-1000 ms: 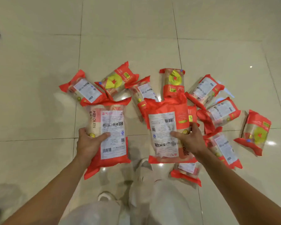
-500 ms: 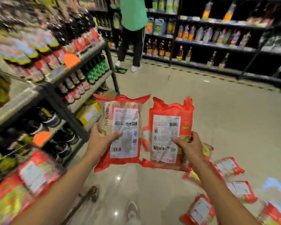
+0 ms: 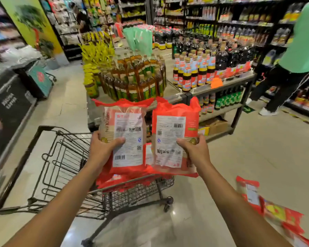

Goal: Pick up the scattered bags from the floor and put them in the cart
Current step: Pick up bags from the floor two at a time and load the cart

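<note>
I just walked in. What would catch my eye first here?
Two red, white-labelled bags held up mid-frame: the left-hand bag in the left hand, the right-hand bag in the right hand. Below stands a black wire shopping cart with red bags inside; more bags lie on the floor, lower right.

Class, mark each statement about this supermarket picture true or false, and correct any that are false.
1. The left hand grips the left bag and the right hand grips the right bag. True.
2. The cart holds nothing. False: red bags in the cart lie in its basket.
3. No bags lie on the floor. False: floor bags lie at the lower right.
4. A person in a green top stands by the shelves on the right. True.
</note>
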A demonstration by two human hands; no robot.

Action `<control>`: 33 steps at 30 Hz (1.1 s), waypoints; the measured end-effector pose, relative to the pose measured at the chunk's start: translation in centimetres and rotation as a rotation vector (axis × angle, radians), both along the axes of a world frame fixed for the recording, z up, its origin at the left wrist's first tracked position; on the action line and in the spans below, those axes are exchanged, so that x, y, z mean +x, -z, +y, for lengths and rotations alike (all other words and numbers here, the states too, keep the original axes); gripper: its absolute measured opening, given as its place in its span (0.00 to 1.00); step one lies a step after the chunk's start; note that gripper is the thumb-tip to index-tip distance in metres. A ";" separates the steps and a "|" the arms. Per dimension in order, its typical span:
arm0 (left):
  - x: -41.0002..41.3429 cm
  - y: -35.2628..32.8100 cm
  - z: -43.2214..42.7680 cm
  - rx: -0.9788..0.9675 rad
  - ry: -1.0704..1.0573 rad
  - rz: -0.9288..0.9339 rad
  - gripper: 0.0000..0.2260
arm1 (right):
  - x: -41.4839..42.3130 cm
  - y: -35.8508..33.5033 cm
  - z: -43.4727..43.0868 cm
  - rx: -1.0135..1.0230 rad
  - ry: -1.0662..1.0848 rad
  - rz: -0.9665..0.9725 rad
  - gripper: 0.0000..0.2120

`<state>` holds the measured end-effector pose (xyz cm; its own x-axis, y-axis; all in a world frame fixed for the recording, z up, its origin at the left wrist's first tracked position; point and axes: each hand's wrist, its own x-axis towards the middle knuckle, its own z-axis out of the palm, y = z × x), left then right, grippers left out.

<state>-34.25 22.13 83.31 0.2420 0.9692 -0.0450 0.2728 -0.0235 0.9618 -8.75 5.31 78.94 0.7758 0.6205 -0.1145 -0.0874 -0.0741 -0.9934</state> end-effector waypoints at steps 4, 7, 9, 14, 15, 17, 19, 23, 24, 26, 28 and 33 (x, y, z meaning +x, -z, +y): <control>-6.5 1.0 5.7 -0.025 -0.087 -0.057 0.36 | -4.3 0.0 7.8 -0.041 -0.079 -0.028 0.29; -10.4 2.8 11.1 -0.063 -0.123 -0.103 0.29 | -7.1 0.7 13.7 -0.058 -0.110 -0.037 0.30; -12.9 4.4 14.7 -0.096 -0.123 -0.132 0.26 | -9.0 1.8 17.6 -0.085 -0.119 -0.033 0.30; -17.2 9.8 22.1 -0.243 -0.163 -0.084 0.32 | -13.3 6.2 25.6 -0.229 -0.175 -0.008 0.28; -17.4 11.0 23.1 -0.279 -0.173 -0.060 0.35 | -13.7 7.3 26.7 -0.278 -0.178 -0.013 0.28; -17.3 13.8 25.2 -0.354 -0.185 0.003 0.39 | -13.6 9.8 28.9 -0.365 -0.176 -0.021 0.26; -16.3 16.7 27.0 -0.394 -0.197 0.082 0.37 | -12.9 12.6 31.1 -0.459 -0.181 -0.015 0.25; -12.9 23.2 30.3 -0.463 -0.186 0.262 0.33 | -10.2 19.6 35.3 -0.603 -0.201 0.051 0.37; -12.2 24.9 31.2 -0.491 -0.183 0.312 0.32 | -9.6 21.1 36.4 -0.646 -0.206 0.065 0.37; -10.9 28.8 33.2 -0.559 -0.162 0.376 0.35 | -8.6 24.3 38.3 -0.713 -0.227 0.081 0.34; -10.1 33.8 35.0 -0.625 -0.143 0.433 0.40 | -7.9 27.2 39.9 -0.758 -0.236 0.088 0.33; -7.2 39.3 38.1 -0.714 -0.146 0.497 0.27 | -6.7 33.9 42.7 -0.866 -0.298 0.072 0.39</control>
